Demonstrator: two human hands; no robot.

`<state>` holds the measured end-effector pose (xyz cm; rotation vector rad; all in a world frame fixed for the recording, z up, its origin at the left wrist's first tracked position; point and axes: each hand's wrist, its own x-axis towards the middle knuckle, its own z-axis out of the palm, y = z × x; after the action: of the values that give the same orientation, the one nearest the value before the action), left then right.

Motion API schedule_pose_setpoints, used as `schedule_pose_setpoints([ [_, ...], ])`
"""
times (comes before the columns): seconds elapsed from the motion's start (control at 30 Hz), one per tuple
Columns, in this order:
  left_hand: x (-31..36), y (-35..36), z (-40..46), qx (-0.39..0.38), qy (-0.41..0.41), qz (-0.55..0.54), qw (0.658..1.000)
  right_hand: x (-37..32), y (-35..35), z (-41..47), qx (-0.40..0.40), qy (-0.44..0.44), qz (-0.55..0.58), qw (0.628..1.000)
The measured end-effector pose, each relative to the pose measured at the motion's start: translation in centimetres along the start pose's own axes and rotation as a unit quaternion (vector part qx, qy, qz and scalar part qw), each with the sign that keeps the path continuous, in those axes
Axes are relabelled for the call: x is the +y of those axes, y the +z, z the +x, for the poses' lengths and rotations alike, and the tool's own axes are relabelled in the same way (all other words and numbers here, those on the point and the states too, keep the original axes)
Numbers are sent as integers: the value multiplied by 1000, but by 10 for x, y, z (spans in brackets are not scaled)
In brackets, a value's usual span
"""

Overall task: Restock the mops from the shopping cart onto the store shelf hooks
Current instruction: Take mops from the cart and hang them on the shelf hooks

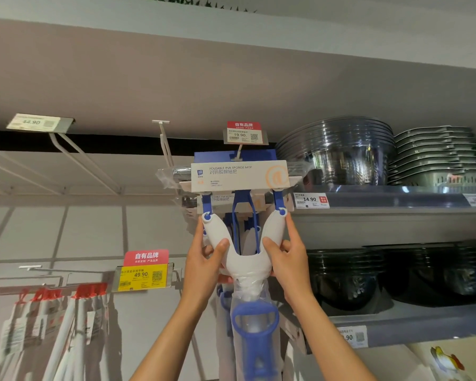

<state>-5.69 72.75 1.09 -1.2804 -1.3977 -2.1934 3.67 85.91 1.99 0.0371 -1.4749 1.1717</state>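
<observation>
The mop (241, 244) hangs at the middle, under a price tag (243, 132), with another mop (226, 202) behind it. Stacked bowls (338, 152) sit on the shelf (396, 200) to its right; a hook (164, 141) juts out just left, bags (52, 334) lower left

Bare forearms, no sleeves; left hand (204, 266) and right hand (291, 264) ungloved, ringless

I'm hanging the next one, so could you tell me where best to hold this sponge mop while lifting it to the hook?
Grip the sponge mop by its white Y-shaped yoke from below, left hand and right hand on opposite arms; the curved arms fit the palms and keep the carded head level.
</observation>
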Motion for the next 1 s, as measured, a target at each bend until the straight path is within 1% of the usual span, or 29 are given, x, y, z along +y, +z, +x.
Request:
schedule_pose_setpoints([
  [0.2,-1,4,9,16,3,5,1000,0,6,11,1,24,7,1000],
  [0.4,-15,5,12,32,-14,23,999,11,11,14,4,26,-18,999],
  [0.5,-20,5,16,33,-24,13,999,16,14,19,7,23,-26,999],
  [0.63,-23,6,24,31,-35,0,999,28,22,34,0,53,-24,998],
  [0.87,-40,7,43,55,-40,33,997,48,37,49,-3,70,-13,997],
  [1.0,-54,6,52,68,-44,59,995,60,46,53,-1,78,-24,997],
])
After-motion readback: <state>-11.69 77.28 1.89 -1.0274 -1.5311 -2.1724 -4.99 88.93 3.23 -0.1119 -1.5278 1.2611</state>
